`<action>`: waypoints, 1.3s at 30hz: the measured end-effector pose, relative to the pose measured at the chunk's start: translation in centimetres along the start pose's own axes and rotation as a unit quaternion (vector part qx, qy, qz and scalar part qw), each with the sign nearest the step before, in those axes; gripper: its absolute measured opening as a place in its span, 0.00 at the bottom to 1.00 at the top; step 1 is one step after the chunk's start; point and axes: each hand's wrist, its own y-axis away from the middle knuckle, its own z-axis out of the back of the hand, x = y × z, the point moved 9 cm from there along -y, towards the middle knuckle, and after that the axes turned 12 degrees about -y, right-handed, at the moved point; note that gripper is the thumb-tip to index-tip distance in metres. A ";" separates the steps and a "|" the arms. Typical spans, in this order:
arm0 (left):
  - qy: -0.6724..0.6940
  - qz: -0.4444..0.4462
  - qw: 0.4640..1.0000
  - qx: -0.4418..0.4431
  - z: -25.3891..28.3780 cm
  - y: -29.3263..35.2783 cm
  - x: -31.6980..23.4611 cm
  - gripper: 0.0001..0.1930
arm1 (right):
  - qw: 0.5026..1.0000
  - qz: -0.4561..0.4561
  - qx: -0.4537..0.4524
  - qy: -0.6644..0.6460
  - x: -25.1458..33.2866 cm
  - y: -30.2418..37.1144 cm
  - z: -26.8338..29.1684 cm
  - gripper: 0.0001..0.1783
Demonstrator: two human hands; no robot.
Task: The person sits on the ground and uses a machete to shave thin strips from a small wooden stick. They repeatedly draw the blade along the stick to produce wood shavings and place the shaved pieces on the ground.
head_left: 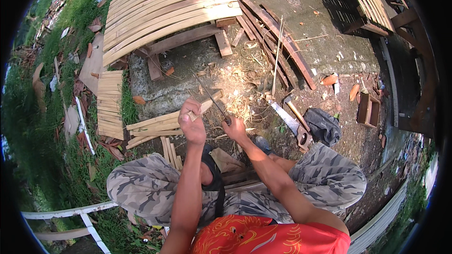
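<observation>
My left hand is closed around a short pale strip of wood or bamboo, whose far end points up and to the right. In my right hand is the dark handle of a long, thin-bladed knife. Its blade slants up and to the left, crossing the strip in this view; whether the edge touches it, I cannot tell. Curled pale shavings litter the ground just beyond both hands. Beside my left wrist lie several pale slats.
A slatted bench stands ahead, with a smaller stack of slats to its left. To the right lie a handsaw, a hammer, a black bag and a wooden box. Dark planks stretch beyond the shavings.
</observation>
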 end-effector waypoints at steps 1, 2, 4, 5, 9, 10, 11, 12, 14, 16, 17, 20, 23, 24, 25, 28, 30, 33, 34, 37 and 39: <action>0.003 0.002 1.000 0.001 0.0 0.0 -0.1 0.21 | 0.998 0.065 0.007 -0.014 1.2 0.1 -0.1 0.16; 0.005 0.005 1.000 -0.001 0.2 0.0 -0.1 0.21 | 1.000 -0.001 0.020 -0.003 0.0 -0.2 -0.1 0.18; 0.023 0.008 1.000 -0.005 0.8 -0.1 -0.3 0.20 | 0.986 -0.163 -0.004 0.044 -2.8 -0.1 0.6 0.19; 0.029 -0.002 1.000 -0.007 1.0 -0.3 -0.5 0.20 | 0.959 -0.267 -0.019 0.089 -4.4 0.2 1.2 0.20; 0.035 0.001 0.999 -0.033 1.9 -0.3 -0.4 0.20 | 0.996 -0.074 0.033 0.021 -0.8 -1.1 -1.0 0.19; 0.038 0.007 0.999 -0.036 2.0 -0.4 -0.3 0.20 | 0.999 0.035 0.033 -0.010 1.2 -1.1 -1.1 0.19; 0.036 0.008 0.999 -0.033 2.1 -0.3 -0.3 0.20 | 1.000 0.000 0.001 0.012 0.5 -0.8 -0.7 0.19; 0.034 0.008 0.999 -0.032 2.1 -0.3 -0.3 0.20 | 1.000 -0.016 -0.008 0.020 0.3 -0.9 -0.4 0.20; 0.039 0.019 0.999 -0.026 2.3 -0.3 -0.2 0.20 | 0.958 -0.272 -0.021 0.083 -4.1 0.7 0.5 0.24; 0.049 0.022 0.998 -0.030 2.6 -0.6 -0.2 0.20 | 0.967 -0.248 0.009 0.053 -3.7 0.7 0.3 0.23; 0.053 0.034 0.997 -0.034 3.1 -0.5 -0.1 0.20 | 0.961 -0.272 0.010 0.054 -4.1 1.1 0.5 0.23; 0.064 0.040 0.996 -0.057 3.7 -0.4 0.3 0.21 | 0.990 -0.116 0.060 0.051 -1.5 0.6 -0.9 0.24; 0.063 0.052 0.995 -0.061 4.3 -0.1 0.4 0.21 | 0.990 -0.113 0.069 0.057 -2.0 1.2 -1.6 0.21; 0.067 0.047 0.995 -0.061 4.5 -0.2 0.3 0.21 | 0.975 -0.209 0.040 0.072 -4.0 1.8 -0.8 0.20; 0.071 0.053 0.995 -0.056 4.4 -0.2 0.3 0.21 | 0.948 -0.304 -0.018 0.097 -5.8 2.7 0.7 0.20; 0.081 0.043 0.994 -0.057 4.8 -0.3 -0.2 0.21 | 0.965 -0.249 0.038 0.072 -5.5 2.9 0.2 0.23; 0.092 0.070 0.990 -0.078 5.2 -0.3 0.3 0.21 | 0.977 -0.207 0.046 0.020 -4.5 3.0 0.3 0.26; 0.077 0.054 0.993 -0.073 5.0 -0.4 -0.2 0.20 | 0.987 -0.121 0.052 0.088 -1.1 3.2 0.1 0.23; 0.066 0.040 0.995 -0.060 4.7 -0.3 -0.4 0.20 | 0.993 -0.093 0.037 0.060 0.2 3.1 -0.2 0.19; 0.065 0.055 0.993 -0.078 4.7 0.1 0.1 0.19 | 0.998 0.027 0.028 0.044 3.3 2.0 -1.5 0.17; 0.061 0.064 0.994 -0.071 4.4 0.3 0.3 0.20 | 0.997 -0.006 0.053 0.048 1.9 0.9 -1.8 0.17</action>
